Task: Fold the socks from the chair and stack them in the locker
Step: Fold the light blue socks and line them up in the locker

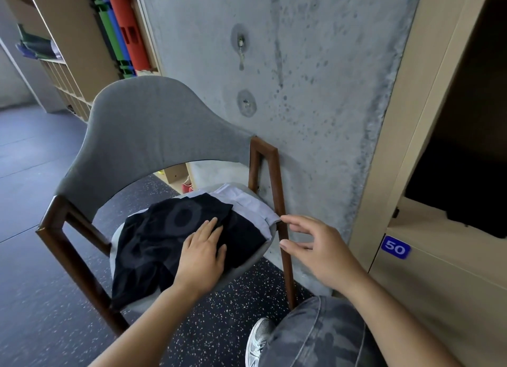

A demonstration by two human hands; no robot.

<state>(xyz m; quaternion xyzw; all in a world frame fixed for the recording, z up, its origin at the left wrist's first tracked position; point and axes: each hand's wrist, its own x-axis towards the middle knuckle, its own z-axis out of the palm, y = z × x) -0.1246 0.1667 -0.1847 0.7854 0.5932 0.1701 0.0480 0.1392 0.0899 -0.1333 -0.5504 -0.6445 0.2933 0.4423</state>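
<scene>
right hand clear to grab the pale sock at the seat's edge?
Probably yes. The right hand hovers open beside the pale sock, fingertips near its corner; only the chair's wooden post stands close by.

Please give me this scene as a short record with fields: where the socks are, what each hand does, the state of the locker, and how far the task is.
black socks: black socks lie loose on the grey chair seat
pale socks: pale socks lie at the far right of the seat, partly under the black ones
left hand: left hand rests flat on the black socks
right hand: right hand is open beside the seat's right edge, holding nothing
locker: open locker to the right, dark inside, contents not visible
task progress: no folded pair visible
</scene>
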